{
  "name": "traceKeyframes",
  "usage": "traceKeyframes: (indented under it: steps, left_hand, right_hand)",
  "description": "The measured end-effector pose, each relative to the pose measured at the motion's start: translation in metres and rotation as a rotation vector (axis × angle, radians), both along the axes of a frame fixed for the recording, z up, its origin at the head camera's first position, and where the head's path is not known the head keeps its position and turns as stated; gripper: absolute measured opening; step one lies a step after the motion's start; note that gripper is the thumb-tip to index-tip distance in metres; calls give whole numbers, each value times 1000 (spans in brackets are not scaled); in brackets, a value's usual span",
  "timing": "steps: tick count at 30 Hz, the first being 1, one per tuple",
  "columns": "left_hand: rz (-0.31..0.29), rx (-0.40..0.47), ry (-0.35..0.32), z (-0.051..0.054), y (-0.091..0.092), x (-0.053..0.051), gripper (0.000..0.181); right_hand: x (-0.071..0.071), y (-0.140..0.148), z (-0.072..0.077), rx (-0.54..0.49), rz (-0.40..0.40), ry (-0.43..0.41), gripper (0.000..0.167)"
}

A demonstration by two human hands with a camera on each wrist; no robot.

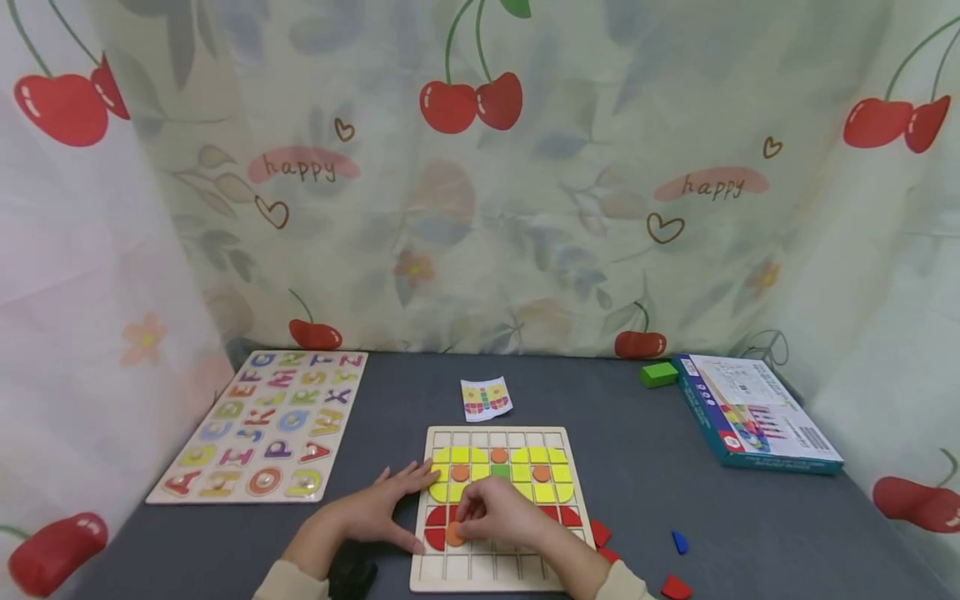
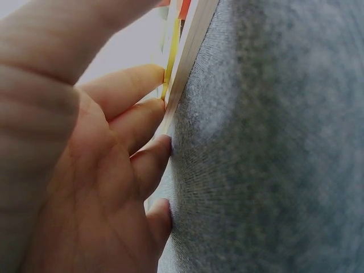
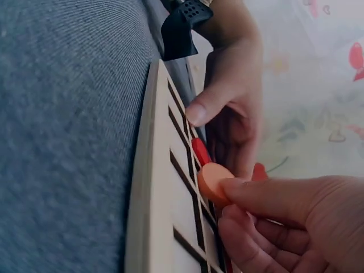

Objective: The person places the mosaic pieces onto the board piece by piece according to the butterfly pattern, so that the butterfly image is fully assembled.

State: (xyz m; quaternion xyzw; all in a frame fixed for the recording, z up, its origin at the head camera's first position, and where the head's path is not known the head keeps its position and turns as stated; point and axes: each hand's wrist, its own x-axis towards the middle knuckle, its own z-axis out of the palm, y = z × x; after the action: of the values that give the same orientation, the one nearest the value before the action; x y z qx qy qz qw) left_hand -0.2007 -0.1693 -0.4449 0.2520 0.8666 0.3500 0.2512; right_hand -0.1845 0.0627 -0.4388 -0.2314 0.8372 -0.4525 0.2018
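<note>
A wooden grid board (image 1: 495, 571) lies on the dark table, with yellow pieces (image 1: 552, 492), a green square (image 1: 499, 471), orange discs (image 1: 498, 455) and red pieces (image 1: 572, 517) in its cells. My right hand (image 1: 501, 512) pinches another orange disc (image 3: 214, 183) between thumb and fingers, at the board's lower left beside a red quarter piece (image 1: 435, 540). Spread along the left edge, my left hand (image 1: 375, 507) touches the board with its fingers and thumb. In the left wrist view its fingertips (image 2: 152, 74) meet the board's side. The right hand covers some middle cells.
Loose red pieces (image 1: 677, 587) and a blue piece (image 1: 679, 542) lie to the right. A small picture card (image 1: 486, 400) sits behind the board. At left is an alphabet board (image 1: 285, 500); at right, a flat box (image 1: 772, 408) and a green block (image 1: 658, 375). A patterned curtain surrounds the table.
</note>
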Motion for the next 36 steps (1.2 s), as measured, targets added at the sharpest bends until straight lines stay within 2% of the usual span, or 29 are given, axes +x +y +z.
traceKeyframes:
  steps: [4, 8, 17, 23, 31, 36]
  left_hand:
    - [8, 7, -8, 1, -1, 1, 89]
    - [14, 12, -10, 3, -1, 2, 89]
    - [14, 1, -6, 0, -1, 1, 89]
    - [12, -9, -12, -1, -1, 2, 89]
    - [14, -6, -13, -1, 2, 1, 91]
    - [21, -5, -15, -2, 1, 1, 91]
  right_hand:
    - [2, -3, 2, 42, 19, 55, 8]
    - [3, -5, 3, 71, 8, 71, 9]
    - [3, 1, 0, 61, 9, 29, 4]
    - [9, 15, -4, -5, 37, -45, 13]
    - [18, 43, 6, -46, 44, 25, 19]
    - [18, 71, 14, -22, -2, 43, 23]
